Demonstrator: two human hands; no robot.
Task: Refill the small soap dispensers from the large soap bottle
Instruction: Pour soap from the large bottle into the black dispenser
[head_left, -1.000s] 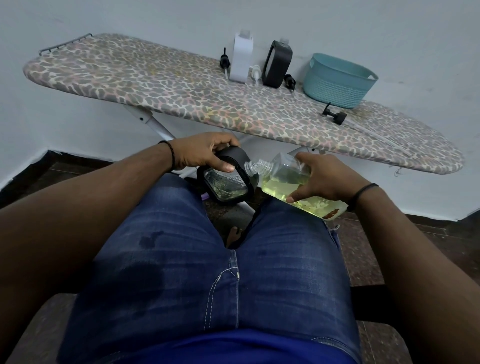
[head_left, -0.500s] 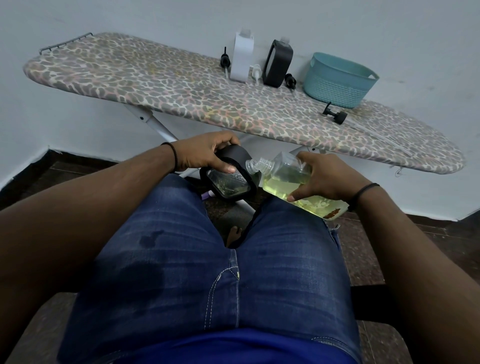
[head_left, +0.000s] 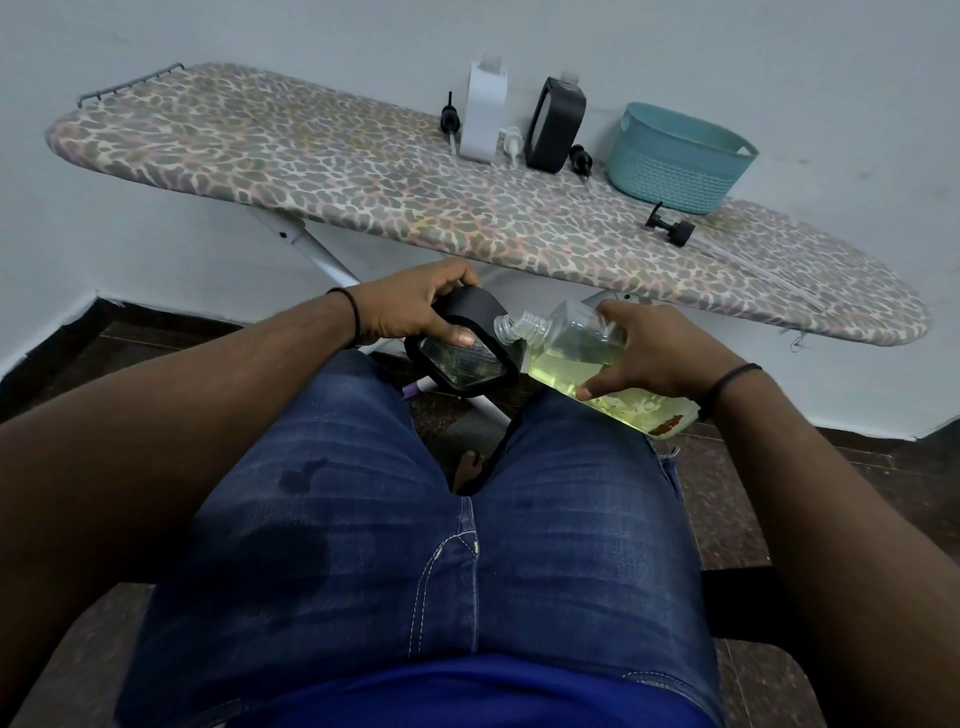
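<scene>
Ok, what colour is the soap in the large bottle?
Pale yellow-green, seen through the clear large soap bottle in the head view.

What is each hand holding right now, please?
Left hand: closed around the black soap dispenser.
Right hand: closed around the large soap bottle, tilted toward the dispenser.
</scene>
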